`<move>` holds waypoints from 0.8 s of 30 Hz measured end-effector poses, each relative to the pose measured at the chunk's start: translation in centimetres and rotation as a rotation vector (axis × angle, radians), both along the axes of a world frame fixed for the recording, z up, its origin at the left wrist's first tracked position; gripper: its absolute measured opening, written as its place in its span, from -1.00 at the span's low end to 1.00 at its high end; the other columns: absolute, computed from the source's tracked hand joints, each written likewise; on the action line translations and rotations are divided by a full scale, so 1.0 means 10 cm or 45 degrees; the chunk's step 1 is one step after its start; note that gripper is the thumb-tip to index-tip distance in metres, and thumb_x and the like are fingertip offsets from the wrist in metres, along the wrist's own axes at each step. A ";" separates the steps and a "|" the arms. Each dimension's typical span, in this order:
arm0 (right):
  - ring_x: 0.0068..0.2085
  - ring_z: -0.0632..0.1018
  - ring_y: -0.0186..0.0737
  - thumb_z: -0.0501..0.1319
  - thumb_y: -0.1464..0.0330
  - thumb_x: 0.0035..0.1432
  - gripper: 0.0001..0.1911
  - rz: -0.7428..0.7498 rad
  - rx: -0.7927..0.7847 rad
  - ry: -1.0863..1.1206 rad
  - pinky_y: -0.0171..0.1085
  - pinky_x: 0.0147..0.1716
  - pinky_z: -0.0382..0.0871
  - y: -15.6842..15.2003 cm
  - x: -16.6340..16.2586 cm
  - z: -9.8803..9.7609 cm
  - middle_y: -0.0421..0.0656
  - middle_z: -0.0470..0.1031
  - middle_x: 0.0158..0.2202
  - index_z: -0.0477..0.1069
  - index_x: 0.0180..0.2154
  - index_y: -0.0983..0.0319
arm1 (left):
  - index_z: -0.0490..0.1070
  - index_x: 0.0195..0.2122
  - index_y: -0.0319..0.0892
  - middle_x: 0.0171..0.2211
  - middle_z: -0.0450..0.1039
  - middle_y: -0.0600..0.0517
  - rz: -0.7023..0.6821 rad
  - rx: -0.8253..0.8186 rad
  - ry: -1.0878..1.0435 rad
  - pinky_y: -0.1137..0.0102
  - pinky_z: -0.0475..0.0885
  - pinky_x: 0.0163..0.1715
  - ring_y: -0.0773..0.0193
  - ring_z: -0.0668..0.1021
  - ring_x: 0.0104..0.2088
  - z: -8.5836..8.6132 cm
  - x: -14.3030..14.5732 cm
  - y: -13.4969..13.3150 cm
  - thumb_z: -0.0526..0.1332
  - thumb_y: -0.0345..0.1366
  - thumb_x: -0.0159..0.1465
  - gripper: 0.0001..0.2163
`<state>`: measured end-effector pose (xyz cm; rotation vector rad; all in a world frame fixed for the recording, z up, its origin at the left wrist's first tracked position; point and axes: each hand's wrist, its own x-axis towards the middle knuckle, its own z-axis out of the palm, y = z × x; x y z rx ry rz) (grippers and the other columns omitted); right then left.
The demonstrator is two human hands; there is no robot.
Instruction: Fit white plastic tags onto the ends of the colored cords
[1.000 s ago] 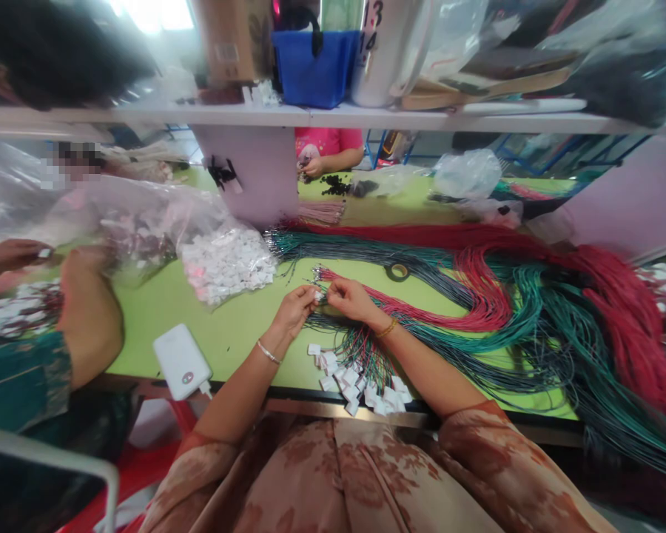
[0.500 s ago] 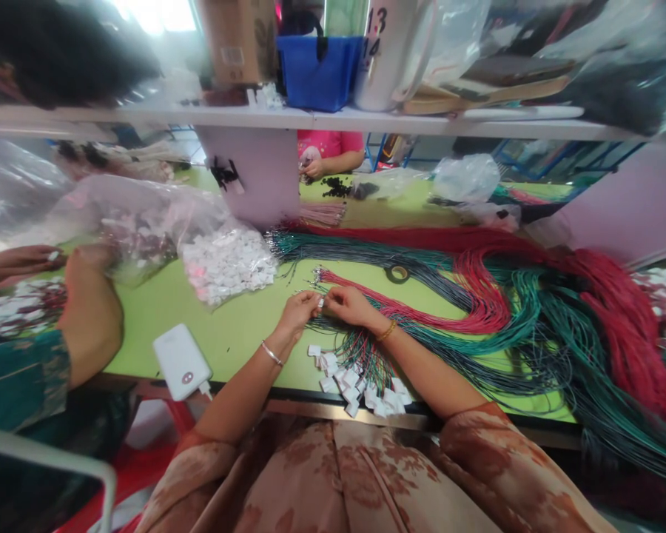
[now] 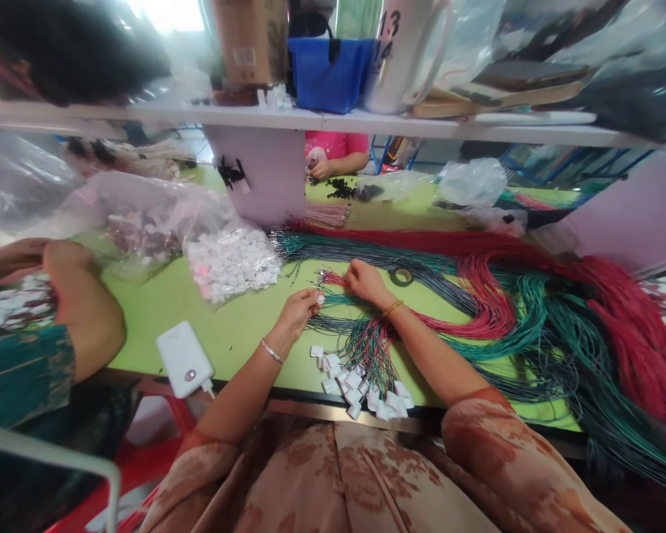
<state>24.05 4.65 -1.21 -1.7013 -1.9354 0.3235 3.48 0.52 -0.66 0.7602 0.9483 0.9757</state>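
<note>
My left hand (image 3: 298, 314) pinches a small white plastic connector (image 3: 320, 299) between thumb and fingertips, just above the table. To its right, my right hand (image 3: 365, 281) is closed at the red wires (image 3: 333, 278), near their metal-tipped ends; its fingertips are partly hidden, but a red wire seems to be in them. Green wires (image 3: 338, 299) and dark wires (image 3: 333, 323) lie below in separate bundles. Close to the table's front edge, several white connectors (image 3: 354, 381) with red, green and dark wires fitted lie in a heap.
A plastic bag of white connectors (image 3: 233, 263) lies left of my hands. A white power bank (image 3: 184, 359) rests by the front edge. A tape roll (image 3: 402, 276) sits beyond my right hand. At left a co-worker's arm (image 3: 83, 296) reaches over the table. A shelf (image 3: 244, 117) crosses above.
My right hand has moved away from the connector in my left hand, up and right to the red wires. My left hand stays nearly in place with the connector.
</note>
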 end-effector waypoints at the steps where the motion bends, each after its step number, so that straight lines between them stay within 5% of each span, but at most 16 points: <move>1: -0.45 0.31 -0.27 0.06 0.39 0.13 -0.87 0.013 0.016 0.026 -0.30 -0.42 0.07 -0.01 -0.01 0.03 -0.12 0.43 -0.44 0.36 -0.38 0.26 | 0.49 -0.46 -0.30 -0.53 0.42 0.03 0.001 0.004 -0.013 0.54 0.26 -0.53 0.47 0.38 -0.55 0.00 0.01 0.00 0.41 -0.34 -0.03 -0.84; 9: -0.47 0.32 -0.36 0.13 0.31 0.07 -0.84 0.380 -0.024 0.436 -0.36 -0.43 0.14 -0.09 -0.37 0.29 -0.22 0.41 -0.48 0.37 -0.42 0.27 | 0.48 -0.43 -0.30 -0.49 0.43 0.03 -0.009 0.009 -0.098 0.55 0.28 -0.53 0.48 0.40 -0.53 -0.03 0.03 -0.01 0.41 -0.32 -0.01 -0.81; 24: -0.53 0.15 -0.42 0.12 0.20 0.04 -0.71 0.375 -0.341 0.706 -0.38 -0.53 0.03 -0.44 -0.31 0.14 -0.31 0.13 -0.61 0.21 -0.57 0.25 | 0.48 -0.41 -0.30 -0.50 0.42 0.03 0.007 -0.008 -0.189 0.53 0.28 -0.54 0.46 0.40 -0.54 -0.06 0.03 0.01 0.38 -0.32 0.03 -0.83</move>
